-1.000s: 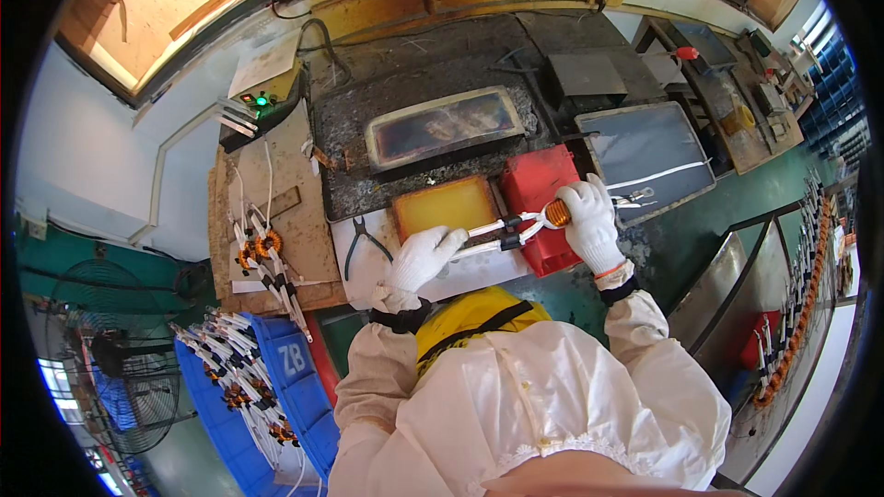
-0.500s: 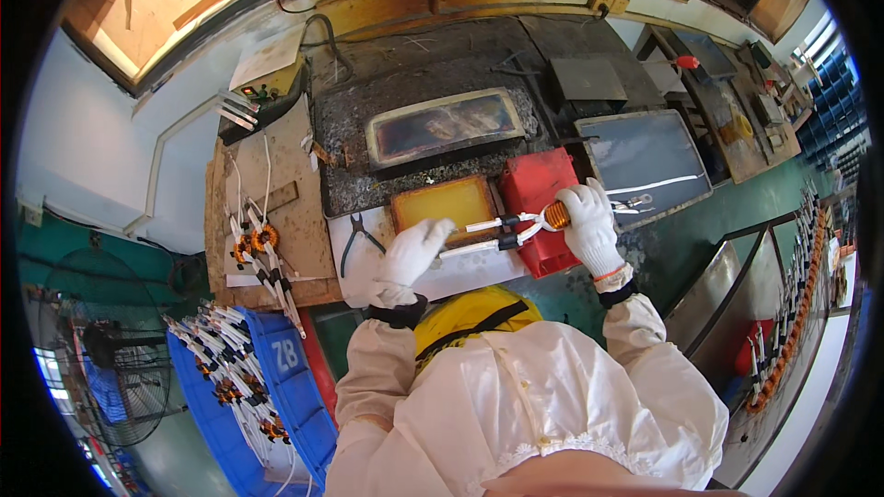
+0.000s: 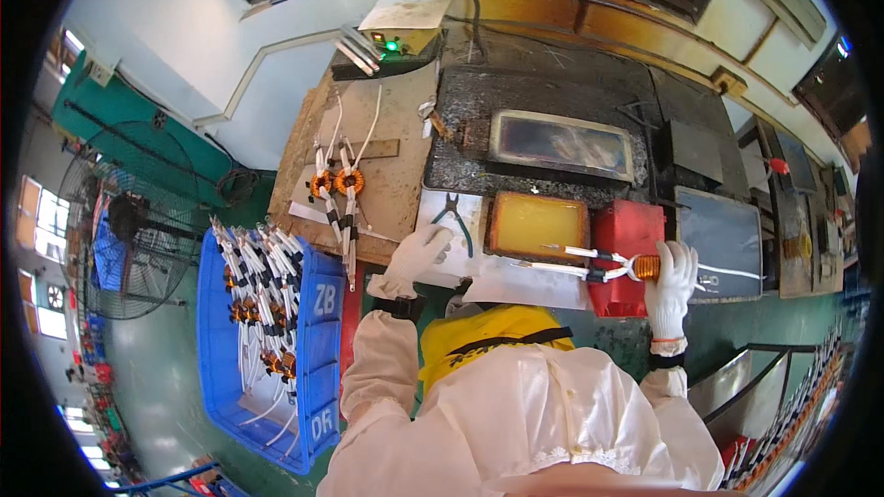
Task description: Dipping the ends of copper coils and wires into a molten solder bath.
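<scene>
Right hand gripping copper coil, left hand resting on bench

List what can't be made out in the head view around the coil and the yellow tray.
- Right hand: glove hides how the fingers grip the copper coil.
- Coil lead tips over the yellow tray: too small to tell whether they touch its contents.
- Left hand: whether it presses the white sheet is unclear; the pliers lie beside it.
- Blue bin: parts too small to count.
</scene>
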`<act>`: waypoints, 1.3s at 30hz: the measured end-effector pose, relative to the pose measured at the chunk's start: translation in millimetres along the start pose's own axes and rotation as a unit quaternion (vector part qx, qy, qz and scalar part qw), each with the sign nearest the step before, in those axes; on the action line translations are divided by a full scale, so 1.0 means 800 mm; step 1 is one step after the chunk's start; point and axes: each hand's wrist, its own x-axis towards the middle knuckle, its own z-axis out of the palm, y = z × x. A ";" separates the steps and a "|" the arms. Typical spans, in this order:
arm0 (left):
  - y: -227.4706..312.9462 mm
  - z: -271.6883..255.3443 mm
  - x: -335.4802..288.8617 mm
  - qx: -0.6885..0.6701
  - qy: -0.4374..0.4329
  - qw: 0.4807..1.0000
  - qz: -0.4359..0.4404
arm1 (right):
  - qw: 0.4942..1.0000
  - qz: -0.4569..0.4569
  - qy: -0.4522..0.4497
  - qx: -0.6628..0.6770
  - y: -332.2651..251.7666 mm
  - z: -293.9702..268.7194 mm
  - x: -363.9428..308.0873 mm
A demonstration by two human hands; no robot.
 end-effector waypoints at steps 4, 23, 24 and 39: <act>-0.057 -0.050 0.023 -0.074 0.061 0.995 0.005 | 1.000 -0.006 -0.007 -0.002 -0.003 -0.004 0.002; -0.124 -0.167 0.154 0.619 0.467 0.627 0.068 | 0.986 0.130 -0.020 -0.106 -0.059 -0.030 -0.027; -0.126 -0.166 0.160 0.632 0.480 0.607 0.046 | 0.984 0.149 -0.017 -0.100 -0.062 -0.032 -0.030; -0.064 -0.167 0.112 0.372 0.389 0.841 -0.048 | 0.985 0.165 0.015 -0.051 -0.072 -0.046 -0.039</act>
